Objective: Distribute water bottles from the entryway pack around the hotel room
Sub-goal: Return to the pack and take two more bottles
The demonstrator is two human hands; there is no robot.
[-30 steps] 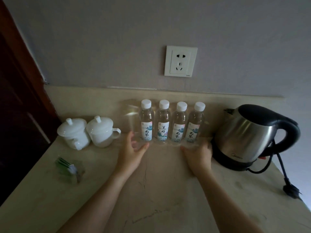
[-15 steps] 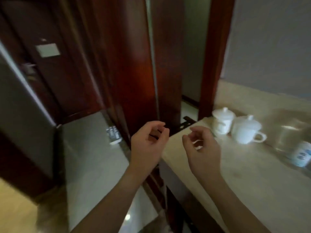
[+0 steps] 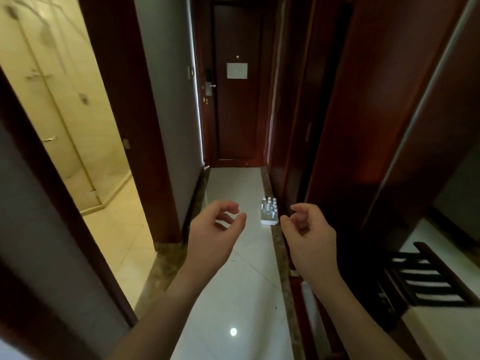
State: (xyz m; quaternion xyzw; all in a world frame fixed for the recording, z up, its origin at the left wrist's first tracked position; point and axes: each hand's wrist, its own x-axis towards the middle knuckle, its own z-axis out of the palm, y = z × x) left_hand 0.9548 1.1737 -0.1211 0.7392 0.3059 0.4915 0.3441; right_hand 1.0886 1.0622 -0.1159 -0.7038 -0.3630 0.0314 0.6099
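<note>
Bottles in the shrink-wrapped pack (image 3: 269,212) stood on the pale tiled floor (image 3: 233,294), tight against the dark stone border along the right-hand wood panelling (image 3: 363,126), well short of the closed entry door (image 3: 237,100). In the head view, a strip of floor ran open from the camera to that door, edged left by a grey wall (image 3: 166,100) and a lit bathroom doorway (image 3: 65,113). The left hand (image 3: 213,232) and right hand (image 3: 309,237) hung apart above the floor, fingers loosely curled, holding nothing.
</note>
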